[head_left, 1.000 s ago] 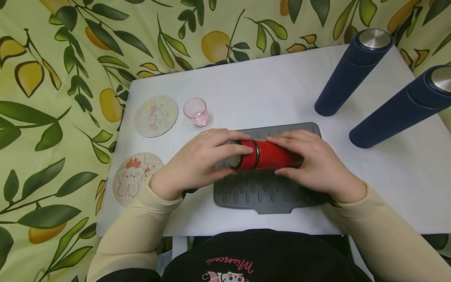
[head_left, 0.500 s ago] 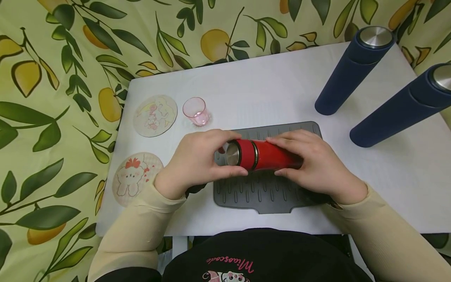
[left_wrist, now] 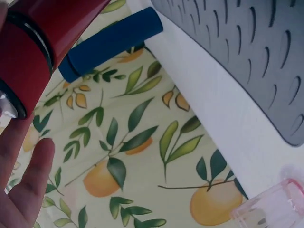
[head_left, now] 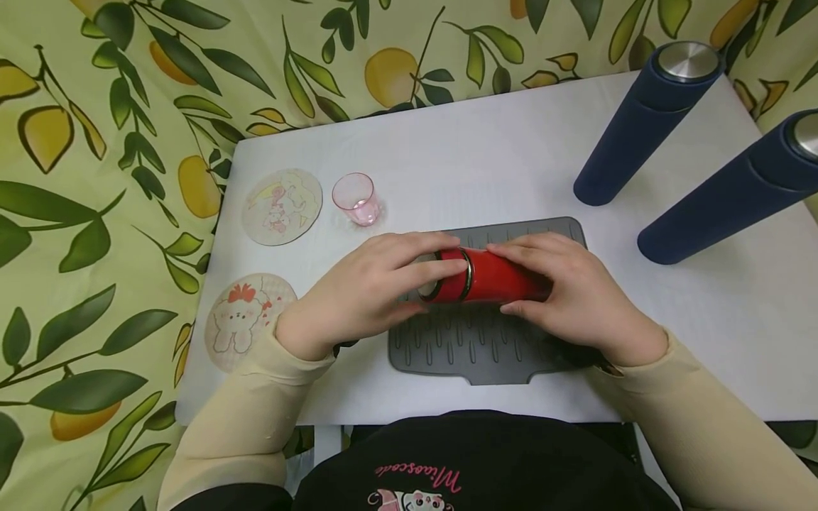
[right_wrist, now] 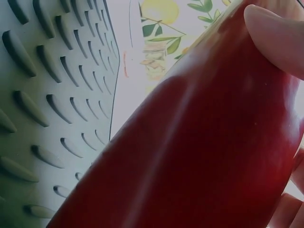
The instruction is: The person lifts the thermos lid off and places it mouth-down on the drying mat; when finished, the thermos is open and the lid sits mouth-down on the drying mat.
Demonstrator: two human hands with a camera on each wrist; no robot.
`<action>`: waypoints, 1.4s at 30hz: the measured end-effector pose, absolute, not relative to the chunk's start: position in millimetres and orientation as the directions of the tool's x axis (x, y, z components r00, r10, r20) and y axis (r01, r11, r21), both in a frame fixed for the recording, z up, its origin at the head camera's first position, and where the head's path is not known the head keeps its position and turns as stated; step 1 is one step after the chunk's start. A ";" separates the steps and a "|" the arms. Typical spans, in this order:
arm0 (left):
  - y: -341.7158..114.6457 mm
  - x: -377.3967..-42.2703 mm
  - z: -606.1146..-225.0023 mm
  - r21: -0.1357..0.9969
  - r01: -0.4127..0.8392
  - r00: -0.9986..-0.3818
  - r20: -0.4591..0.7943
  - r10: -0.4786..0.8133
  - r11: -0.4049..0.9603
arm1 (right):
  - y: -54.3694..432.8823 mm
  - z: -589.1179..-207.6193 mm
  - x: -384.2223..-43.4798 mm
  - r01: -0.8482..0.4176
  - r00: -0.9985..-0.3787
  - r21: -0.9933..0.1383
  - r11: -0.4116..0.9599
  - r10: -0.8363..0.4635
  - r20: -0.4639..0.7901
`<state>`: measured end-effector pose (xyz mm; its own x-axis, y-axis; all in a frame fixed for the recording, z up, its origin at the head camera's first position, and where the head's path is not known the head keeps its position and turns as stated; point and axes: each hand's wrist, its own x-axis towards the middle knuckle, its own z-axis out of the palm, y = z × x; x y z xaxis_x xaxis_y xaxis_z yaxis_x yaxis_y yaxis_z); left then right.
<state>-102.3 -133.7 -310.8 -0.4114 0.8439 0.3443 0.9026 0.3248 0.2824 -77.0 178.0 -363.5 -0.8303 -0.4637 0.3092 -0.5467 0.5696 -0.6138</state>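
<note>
A red thermos flask [head_left: 505, 277] with a steel-topped red cap [head_left: 452, 284] leans above the grey ridged mat [head_left: 460, 348], cap end toward my left. My right hand [head_left: 569, 291] grips its body, thumb on the near side and fingers over the far side. Across the cap lie the fingers of my left hand [head_left: 364, 291]; its thumb is below the cap's near edge. In the left wrist view the cap's dark ring and some fingertips show. The right wrist view is filled mostly by the flask's body. The flask's base is hidden by my right hand.
A pink clear glass [head_left: 356, 199] stands beyond the mat. Two round coasters, one with a pale drawing [head_left: 282, 207] and one with a bunny [head_left: 246, 323], lie at left. Two tall blue flasks [head_left: 648, 124] stand at right. A leafy patterned cloth [head_left: 128, 213] hangs behind the table.
My left hand drew its fingers back to the cap's far side, baring the steel top, then turned forward over the cap again. My right hand keeps its grip on the thermos flask.
</note>
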 end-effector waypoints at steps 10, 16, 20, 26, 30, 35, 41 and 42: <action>-134.1 -103.0 -316.2 0.265 0.901 -0.426 0.385 0.819 0.343 | 178.2 -364.7 -76.3 -0.531 -0.838 -0.621 0.576 -0.466 0.285; -134.2 -101.8 -318.7 0.279 0.878 -0.473 0.389 0.791 0.388 | 177.1 -364.1 -75.6 -0.536 -0.835 -0.615 0.579 -0.471 0.284; -134.2 -100.0 -319.4 0.321 0.854 -0.513 0.386 0.766 0.410 | 176.1 -364.1 -74.5 -0.538 -0.834 -0.613 0.579 -0.474 0.284; -134.3 -98.1 -320.9 0.448 0.777 -0.604 0.331 0.725 0.443 | 175.3 -364.7 -73.5 -0.537 -0.835 -0.612 0.580 -0.469 0.288; -134.3 -97.2 -319.8 0.552 0.670 -0.702 0.251 0.666 0.497 | 174.7 -363.7 -73.2 -0.546 -0.831 -0.607 0.578 -0.468 0.301; -132.7 -95.0 -319.4 0.587 0.548 -0.801 0.161 0.577 0.596 | 173.3 -362.8 -72.4 -0.551 -0.828 -0.606 0.574 -0.466 0.313; -133.3 -95.4 -320.1 0.518 0.593 -0.770 0.144 0.621 0.616 | 174.1 -365.1 -72.3 -0.552 -0.829 -0.608 0.571 -0.459 0.320; -134.2 -95.8 -320.3 0.508 0.630 -0.741 0.166 0.650 0.588 | 174.3 -365.3 -72.3 -0.550 -0.830 -0.608 0.572 -0.457 0.321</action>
